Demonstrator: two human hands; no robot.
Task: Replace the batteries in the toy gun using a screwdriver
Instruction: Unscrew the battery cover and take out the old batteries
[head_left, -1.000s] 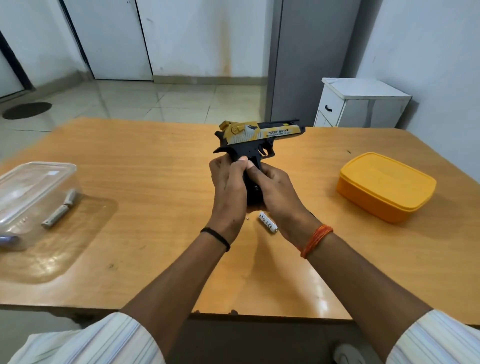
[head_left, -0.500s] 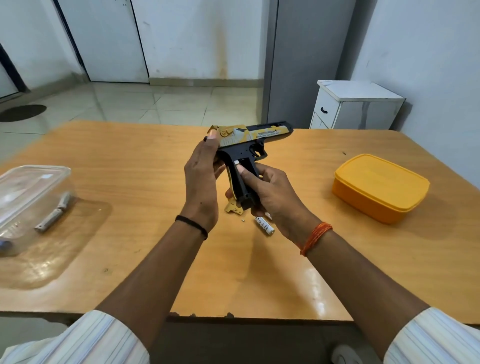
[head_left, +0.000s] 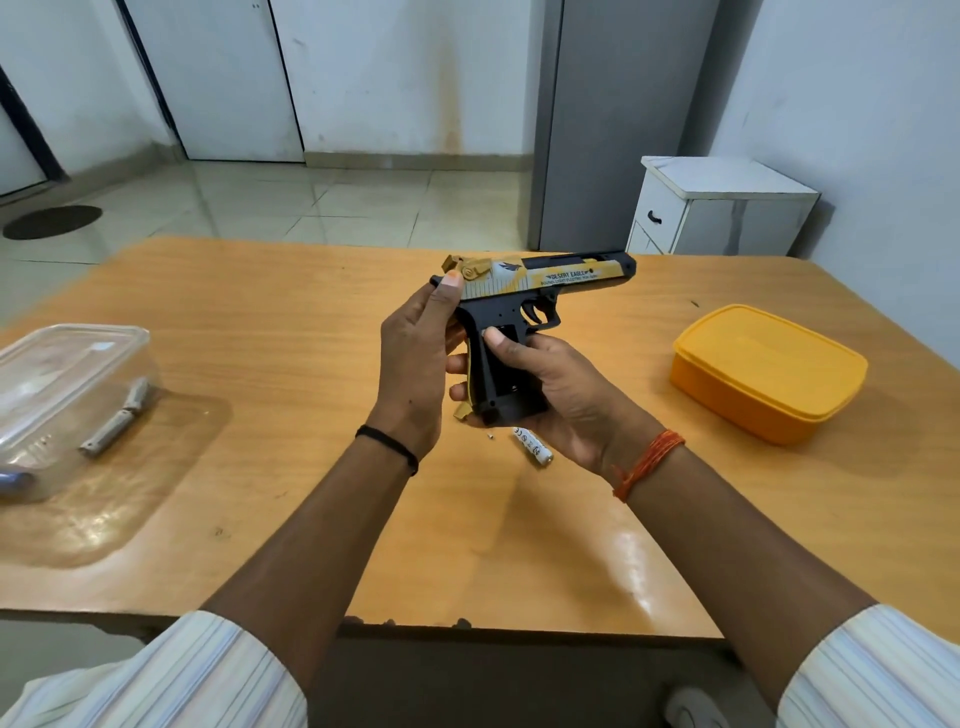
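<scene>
The left hand (head_left: 415, 358) is gripping the rear of the toy gun (head_left: 524, 312), thumb on the slide. The right hand (head_left: 561, 395) is closing around its handle above the worktop (head_left: 311, 322). A battery (head_left: 532, 446) is lying just beneath.

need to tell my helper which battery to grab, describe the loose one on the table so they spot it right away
On the wooden table, look just below the right hand that grips the toy gun. The loose battery lies flat there, a small white cylinder with dark print. A tiny screw sits just left of it, far smaller, and the other batteries are inside the clear container at the table's left.
</scene>
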